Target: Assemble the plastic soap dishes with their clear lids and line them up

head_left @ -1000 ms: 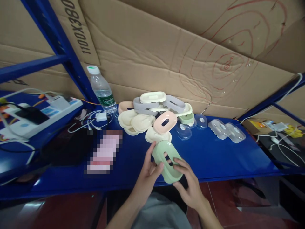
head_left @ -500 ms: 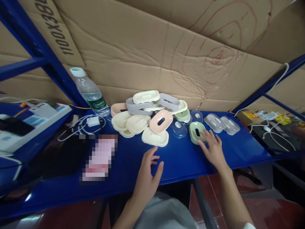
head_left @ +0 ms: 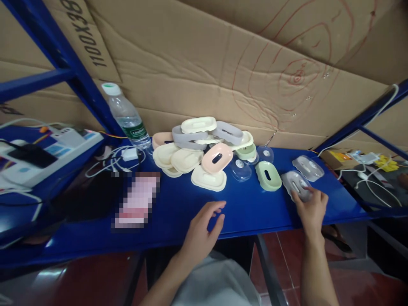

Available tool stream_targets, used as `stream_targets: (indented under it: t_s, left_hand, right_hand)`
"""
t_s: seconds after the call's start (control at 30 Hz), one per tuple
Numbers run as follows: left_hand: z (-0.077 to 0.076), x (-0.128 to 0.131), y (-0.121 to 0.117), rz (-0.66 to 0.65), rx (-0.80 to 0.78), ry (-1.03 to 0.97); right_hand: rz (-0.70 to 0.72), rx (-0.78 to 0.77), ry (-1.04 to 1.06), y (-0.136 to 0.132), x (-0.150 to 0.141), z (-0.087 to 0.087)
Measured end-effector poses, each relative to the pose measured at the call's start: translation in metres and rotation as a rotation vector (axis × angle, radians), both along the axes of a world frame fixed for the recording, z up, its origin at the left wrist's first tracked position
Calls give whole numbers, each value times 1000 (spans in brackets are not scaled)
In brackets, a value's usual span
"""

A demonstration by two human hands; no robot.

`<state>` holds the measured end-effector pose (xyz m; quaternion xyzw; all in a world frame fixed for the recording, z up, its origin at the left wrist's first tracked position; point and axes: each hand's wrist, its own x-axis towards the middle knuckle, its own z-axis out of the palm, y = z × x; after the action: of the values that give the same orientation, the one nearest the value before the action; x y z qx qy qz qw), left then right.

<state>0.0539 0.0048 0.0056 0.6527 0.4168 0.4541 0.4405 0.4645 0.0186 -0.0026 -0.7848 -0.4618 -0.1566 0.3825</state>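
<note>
My right hand [head_left: 311,208] grips the near edge of a translucent grey soap dish [head_left: 296,183] between thumb and fingers. Another translucent dish [head_left: 308,167] lies just behind it. Left of that hand is a green soap dish [head_left: 268,175] with a dark slot in its floor. My left hand [head_left: 205,227] hovers near the table's front edge, fingers curved and thumb apart, holding nothing. Beyond it rests a cream oval lid [head_left: 208,180], partly covered by a peach soap dish [head_left: 217,158]. Behind them is a pile of grey, cream and peach pieces.
Clear oval covers [head_left: 241,169] lie beside the pile. A water bottle [head_left: 129,117] stands at the back left, near a white cable [head_left: 116,160] and a power strip [head_left: 68,155]. A blurred pink rectangle [head_left: 138,197] lies on the blue table [head_left: 178,212]. Cardboard [head_left: 191,63] rises behind.
My right hand has moved right from the green soap dish and taken hold of a translucent one, which now sits nearer and apart from its neighbour. My left hand stays empty.
</note>
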Motion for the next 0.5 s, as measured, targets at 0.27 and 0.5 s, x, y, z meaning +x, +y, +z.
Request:
stream_targets:
  t_s: [0.27, 0.5]
  left_hand:
    - [4, 46, -8, -237, -467, -641]
    - [-35, 19, -5, 161, -581, -836]
  right_hand:
    - [547, 188, 210, -47, -135, 31]
    - [1042, -4, 547, -14, -212, 26]
